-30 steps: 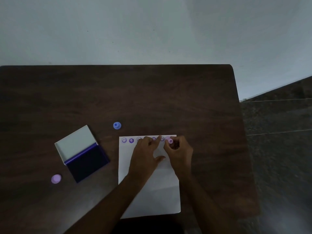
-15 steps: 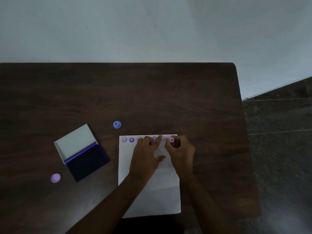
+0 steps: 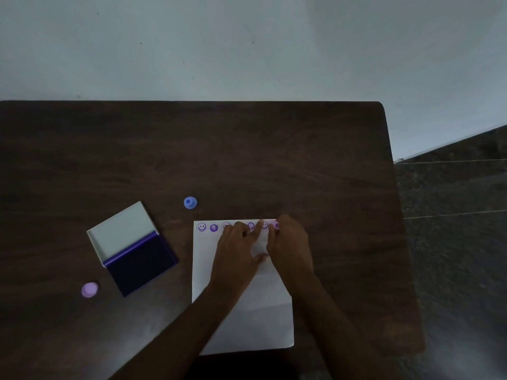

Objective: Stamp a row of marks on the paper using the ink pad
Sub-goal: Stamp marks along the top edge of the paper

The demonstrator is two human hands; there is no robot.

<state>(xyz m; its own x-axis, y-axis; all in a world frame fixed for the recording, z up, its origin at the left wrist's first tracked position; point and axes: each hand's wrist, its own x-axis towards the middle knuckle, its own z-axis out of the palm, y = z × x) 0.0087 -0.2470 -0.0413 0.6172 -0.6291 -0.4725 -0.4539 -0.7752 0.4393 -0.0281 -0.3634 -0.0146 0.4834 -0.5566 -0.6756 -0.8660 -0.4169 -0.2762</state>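
Near the desk's (image 3: 274, 160) front edge, both hands sit close together at top edge of the paper (image 3: 247, 325). Right hand (image 3: 292, 242) pinches a small pink stamp (image 3: 275, 225), pressed at paper's top right corner, end of the purple mark row (image 3: 214, 227). Left hand (image 3: 237, 250) lies flat w/ fingers spread, pinning the sheet. Ink pad (image 3: 137, 259) lies open toward left edge, blue stamp (image 3: 190, 202) & lilac stamp (image 3: 89, 289) nearby.
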